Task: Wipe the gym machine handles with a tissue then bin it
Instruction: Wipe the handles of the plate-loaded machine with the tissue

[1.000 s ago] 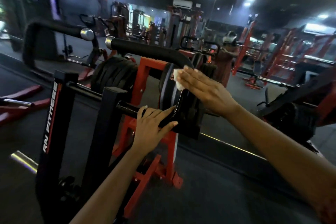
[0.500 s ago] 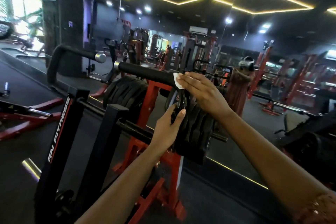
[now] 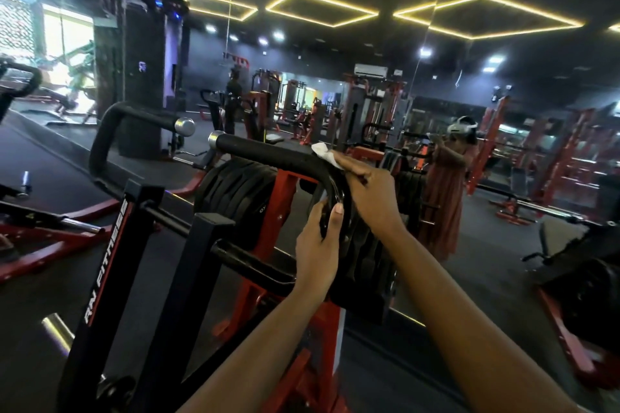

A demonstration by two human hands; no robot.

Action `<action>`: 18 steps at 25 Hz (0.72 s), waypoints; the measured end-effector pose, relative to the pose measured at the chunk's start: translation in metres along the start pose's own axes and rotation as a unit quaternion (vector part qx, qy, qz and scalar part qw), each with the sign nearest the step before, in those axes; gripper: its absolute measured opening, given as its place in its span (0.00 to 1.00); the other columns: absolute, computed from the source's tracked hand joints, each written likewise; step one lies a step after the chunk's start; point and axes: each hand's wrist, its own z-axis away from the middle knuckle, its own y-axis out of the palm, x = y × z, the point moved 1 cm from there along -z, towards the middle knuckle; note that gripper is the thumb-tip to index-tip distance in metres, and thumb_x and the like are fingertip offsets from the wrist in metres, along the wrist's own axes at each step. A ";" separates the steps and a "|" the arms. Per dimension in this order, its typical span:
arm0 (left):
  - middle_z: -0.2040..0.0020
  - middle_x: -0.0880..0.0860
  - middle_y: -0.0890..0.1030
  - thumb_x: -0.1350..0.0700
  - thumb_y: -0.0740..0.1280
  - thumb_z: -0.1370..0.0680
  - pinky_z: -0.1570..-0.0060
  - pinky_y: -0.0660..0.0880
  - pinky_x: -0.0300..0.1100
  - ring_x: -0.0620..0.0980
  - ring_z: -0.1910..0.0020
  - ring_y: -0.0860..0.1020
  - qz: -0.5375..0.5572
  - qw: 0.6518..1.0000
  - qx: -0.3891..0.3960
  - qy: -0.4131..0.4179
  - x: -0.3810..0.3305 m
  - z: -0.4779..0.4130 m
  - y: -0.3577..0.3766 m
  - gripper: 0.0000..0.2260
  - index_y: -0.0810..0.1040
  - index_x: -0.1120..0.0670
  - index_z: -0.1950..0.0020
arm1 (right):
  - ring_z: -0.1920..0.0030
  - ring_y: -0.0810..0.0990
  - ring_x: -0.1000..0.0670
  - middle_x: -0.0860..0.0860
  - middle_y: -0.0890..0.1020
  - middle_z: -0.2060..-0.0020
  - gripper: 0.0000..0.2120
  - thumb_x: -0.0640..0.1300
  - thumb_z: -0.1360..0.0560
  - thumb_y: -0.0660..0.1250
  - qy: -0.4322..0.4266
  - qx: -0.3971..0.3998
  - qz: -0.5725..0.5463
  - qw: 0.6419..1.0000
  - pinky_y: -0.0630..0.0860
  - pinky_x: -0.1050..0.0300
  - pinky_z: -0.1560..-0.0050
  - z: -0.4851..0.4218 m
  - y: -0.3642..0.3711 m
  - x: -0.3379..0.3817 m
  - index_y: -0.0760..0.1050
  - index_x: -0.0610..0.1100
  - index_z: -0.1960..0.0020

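Observation:
A black padded machine handle (image 3: 268, 152) with a chrome end cap runs from centre left to the bend at centre. My right hand (image 3: 369, 189) presses a white tissue (image 3: 323, 152) onto the handle at that bend, and the tissue sticks out past my fingertips. Just below, my left hand (image 3: 320, 245) grips the handle's downward black bar. A second black handle (image 3: 134, 116) with a chrome cap curves at the left, untouched.
The machine's black upright marked RN FITNESS (image 3: 104, 265) stands at lower left. Black weight plates (image 3: 235, 191) hang on a red rack (image 3: 268, 245) behind the handle. A wall mirror ahead reflects a person (image 3: 449, 184) and red gym machines (image 3: 570, 161). No bin is in view.
My right hand with the tissue slid up along the handle to its bend. My left hand moved up from the lower crossbar to the handle's downward bar. The view tilted upward.

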 end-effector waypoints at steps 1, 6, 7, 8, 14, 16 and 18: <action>0.48 0.41 0.80 0.40 0.56 0.23 0.39 0.72 0.44 0.37 0.46 0.76 0.004 1.000 0.000 -0.002 0.001 -0.001 0.000 0.18 0.73 0.45 0.37 | 0.47 0.75 0.63 0.51 0.79 0.43 0.16 0.32 0.24 0.60 0.006 0.011 -0.003 1.000 0.71 0.75 0.44 -0.001 -0.001 0.000 0.75 0.43 0.39; 0.48 0.42 0.80 0.41 0.57 0.22 0.40 0.74 0.46 0.38 0.47 0.78 0.019 1.000 0.011 -0.004 0.004 -0.001 0.000 0.17 0.72 0.43 0.36 | 0.45 0.73 0.65 0.50 0.79 0.45 0.16 0.31 0.25 0.62 -0.072 -0.013 0.067 0.995 0.68 0.79 0.46 0.038 -0.018 -0.014 0.73 0.41 0.39; 0.47 0.43 0.80 0.40 0.56 0.23 0.40 0.74 0.48 0.40 0.46 0.78 0.022 1.000 0.013 -0.006 0.005 -0.001 0.000 0.19 0.71 0.43 0.35 | 0.45 0.72 0.66 0.47 0.80 0.46 0.17 0.31 0.25 0.62 -0.082 -0.004 0.072 0.994 0.67 0.79 0.45 0.032 -0.019 -0.013 0.74 0.41 0.39; 0.45 0.42 0.80 0.38 0.57 0.24 0.39 0.74 0.49 0.41 0.44 0.77 0.028 0.999 0.018 -0.006 0.005 0.000 0.000 0.20 0.70 0.42 0.34 | 0.45 0.71 0.66 0.45 0.81 0.45 0.17 0.30 0.25 0.61 -0.091 0.017 0.081 0.992 0.66 0.79 0.44 0.021 -0.019 -0.009 0.74 0.42 0.39; 0.36 0.36 0.71 0.42 0.60 0.23 0.39 0.70 0.37 0.31 0.42 0.73 -0.001 0.997 0.081 0.011 0.005 -0.005 -0.020 0.23 0.57 0.33 0.31 | 0.39 0.68 0.62 0.51 0.74 0.38 0.24 0.28 0.30 0.59 -0.191 0.133 0.172 0.957 0.59 0.78 0.37 -0.016 -0.016 0.004 0.73 0.41 0.37; 0.31 0.40 0.69 0.44 0.59 0.23 0.36 0.68 0.35 0.33 0.38 0.71 -0.025 0.995 0.089 0.035 0.006 -0.002 -0.022 0.26 0.51 0.34 0.28 | 0.37 0.69 0.58 0.55 0.71 0.37 0.26 0.27 0.31 0.61 -0.206 0.130 0.194 0.951 0.60 0.73 0.35 -0.003 -0.023 -0.002 0.71 0.42 0.35; 0.26 0.43 0.62 0.44 0.56 0.22 0.31 0.63 0.35 0.38 0.31 0.65 -0.049 0.993 0.081 0.076 0.007 0.002 -0.017 0.27 0.48 0.39 0.27 | 0.37 0.71 0.55 0.54 0.71 0.37 0.26 0.26 0.32 0.62 -0.221 0.143 0.205 0.943 0.63 0.67 0.35 -0.004 -0.026 0.001 0.72 0.41 0.35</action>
